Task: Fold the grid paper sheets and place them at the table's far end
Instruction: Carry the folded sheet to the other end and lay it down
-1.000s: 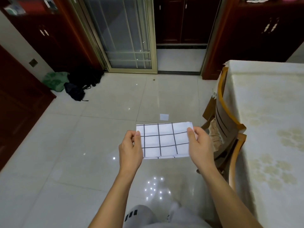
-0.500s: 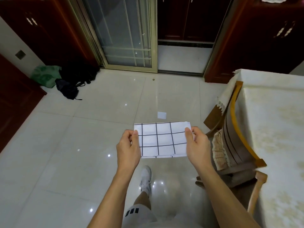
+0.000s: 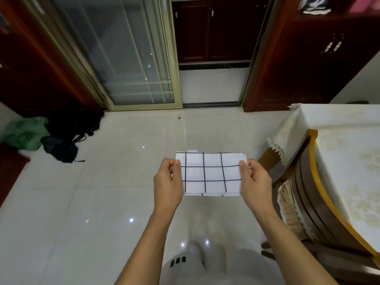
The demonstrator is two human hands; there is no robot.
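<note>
A folded white sheet of grid paper (image 3: 211, 173) with black lines is held flat in the air above the tiled floor. My left hand (image 3: 168, 182) pinches its left edge between thumb and fingers. My right hand (image 3: 255, 182) pinches its right edge the same way. Several layers show at the paper's right and bottom edges. The table (image 3: 347, 153) with its cream patterned cloth stands to the right, apart from the paper.
A wooden chair (image 3: 312, 202) is tucked against the table's left side. A black bag (image 3: 67, 136) and a green bag (image 3: 22, 134) lie on the floor at the left. A glass sliding door (image 3: 131, 54) and dark cabinets (image 3: 213, 31) stand ahead.
I have walked forward alongside the table; the chair and table have shifted right in view. Both hands keep the same hold on the folded paper.
</note>
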